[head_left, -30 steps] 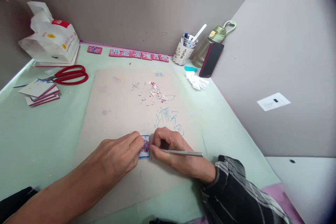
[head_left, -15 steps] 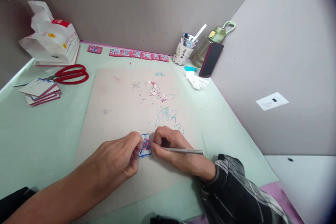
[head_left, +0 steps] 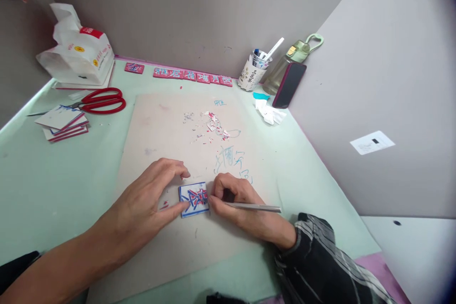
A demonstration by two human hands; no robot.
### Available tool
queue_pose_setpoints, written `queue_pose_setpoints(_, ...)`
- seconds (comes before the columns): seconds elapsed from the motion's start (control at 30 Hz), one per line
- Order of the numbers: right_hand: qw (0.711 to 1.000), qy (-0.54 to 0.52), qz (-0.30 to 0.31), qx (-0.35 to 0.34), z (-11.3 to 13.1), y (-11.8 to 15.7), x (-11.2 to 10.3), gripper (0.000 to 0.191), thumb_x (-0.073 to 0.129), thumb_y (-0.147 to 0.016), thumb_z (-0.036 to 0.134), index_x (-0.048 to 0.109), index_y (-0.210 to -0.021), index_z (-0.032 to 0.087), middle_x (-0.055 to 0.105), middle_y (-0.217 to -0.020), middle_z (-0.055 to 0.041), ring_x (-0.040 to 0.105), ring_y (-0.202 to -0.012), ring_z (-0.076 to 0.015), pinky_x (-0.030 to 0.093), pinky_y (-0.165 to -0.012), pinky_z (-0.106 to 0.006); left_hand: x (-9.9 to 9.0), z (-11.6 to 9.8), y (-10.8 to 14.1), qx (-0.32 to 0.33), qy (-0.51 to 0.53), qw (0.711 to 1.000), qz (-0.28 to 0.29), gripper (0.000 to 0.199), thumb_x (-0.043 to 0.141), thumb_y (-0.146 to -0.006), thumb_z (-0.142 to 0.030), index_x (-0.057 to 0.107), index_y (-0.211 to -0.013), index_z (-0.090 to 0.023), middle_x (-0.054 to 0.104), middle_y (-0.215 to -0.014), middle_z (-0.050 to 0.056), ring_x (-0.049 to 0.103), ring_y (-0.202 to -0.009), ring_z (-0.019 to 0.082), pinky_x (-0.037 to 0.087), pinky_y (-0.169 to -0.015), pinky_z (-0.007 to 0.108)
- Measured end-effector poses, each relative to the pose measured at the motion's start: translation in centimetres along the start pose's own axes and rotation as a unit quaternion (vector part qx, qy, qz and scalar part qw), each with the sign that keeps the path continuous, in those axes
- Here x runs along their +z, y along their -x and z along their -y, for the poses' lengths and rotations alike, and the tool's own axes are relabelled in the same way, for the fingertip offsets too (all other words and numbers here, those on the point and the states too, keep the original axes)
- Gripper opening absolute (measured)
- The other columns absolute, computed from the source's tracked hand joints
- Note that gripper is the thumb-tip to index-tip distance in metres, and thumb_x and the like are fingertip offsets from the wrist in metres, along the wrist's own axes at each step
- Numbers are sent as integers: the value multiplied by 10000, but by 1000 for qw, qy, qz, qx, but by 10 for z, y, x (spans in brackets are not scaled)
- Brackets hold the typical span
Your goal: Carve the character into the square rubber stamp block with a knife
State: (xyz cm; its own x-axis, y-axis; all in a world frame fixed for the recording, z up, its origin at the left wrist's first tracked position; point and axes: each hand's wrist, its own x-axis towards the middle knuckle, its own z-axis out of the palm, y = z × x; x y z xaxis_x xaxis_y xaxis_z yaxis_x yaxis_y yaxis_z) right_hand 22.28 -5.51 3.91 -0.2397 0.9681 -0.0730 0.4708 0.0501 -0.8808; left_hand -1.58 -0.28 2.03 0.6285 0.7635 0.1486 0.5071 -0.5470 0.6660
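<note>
Tool (head_left: pixel 256 207) smooth metal; mat (head_left: pixel 149 123) matt; sleeve (head_left: pixel 320 256) cloth.

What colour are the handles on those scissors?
The scissors handles are red; see the head view.

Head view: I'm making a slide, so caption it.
Left hand at a marked card, right hand holding a slim tool beside it.

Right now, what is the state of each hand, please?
Left hand: open, thumb over the left edge of the marked card.
Right hand: closed, holding a slim silver tool.
</note>
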Motion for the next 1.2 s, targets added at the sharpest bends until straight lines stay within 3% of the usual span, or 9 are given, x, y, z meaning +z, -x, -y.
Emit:
queue_pose_setpoints(0.13,999,-48,7,10,5,1,-3,255,627,-882,215,448,-700,220,502,-695,40,428,-668,-130,341,-619,-275,9,4,7,26,-38,998,38,626,773,-807,-231,446,-1334,-311,598,-1325,47,530,-1286,318,492,-1055,489)
queue_pose_setpoints(0.3,992,-126,10,22,13,2,-8,244,635,-869,231,457,-702,221,490,-685,39,403,-656,-128,330,-583,-262,11,7,10,91,-37,994,56,618,509,-996,-182,279,-1538,-369,491,-1552,18,353,-1498,266,394,-1195,486)
queue_pose_setpoints(0.37,992,-128,5,20,14,2,-9,236,637,-866,227,464,-707,220,493,-685,39,406,-656,-129,332,-579,-259,10,3,11,94,-42,993,54,632,448,-998,-154,250,-1559,-367,426,-1607,21,294,-1535,260,360,-1222,509)
queue_pose_setpoints(0.53,996,-86,11,16,10,3,-4,233,640,-878,209,466,-723,216,498,-688,49,403,-632,-113,324,-565,-248,20,-9,11,51,-61,996,35,905,756,-767,-239,268,-1526,-292,497,-1492,109,364,-1475,358,431,-1158,579)
queue_pose_setpoints(0.63,998,-54,18,9,7,4,0,232,639,-885,205,463,-735,216,507,-699,49,404,-630,-109,324,-569,-246,30,-14,10,51,-87,995,5,857,746,-744,-206,304,-1478,-237,562,-1363,131,437,-1411,365,401,-1161,620)
queue_pose_setpoints(0.77,999,-25,24,-9,6,5,2,223,624,-892,202,454,-749,219,517,-729,36,431,-664,-119,346,-607,-253,34,-15,7,79,-100,992,-26,777,652,-778,-169,297,-1467,-209,552,-1390,144,470,-1371,342,373,-1173,603)
queue_pose_setpoints(1.0,1000,-9,14,-13,6,5,3,215,605,-904,219,457,-749,221,542,-733,23,447,-656,-127,349,-606,-263,31,-15,5,74,-104,992,-8,766,702,-779,-185,321,-1442,-228,616,-1293,92,527,-1239,334,414,-1092,537)
queue_pose_setpoints(1.2,1000,5,11,-21,6,5,3,208,600,-899,207,458,-749,220,544,-730,25,450,-651,-125,348,-607,-263,32,-15,5,77,-101,992,-6,703,659,-805,-178,340,-1429,-222,637,-1293,86,594,-1188,311,361,-1109,519)
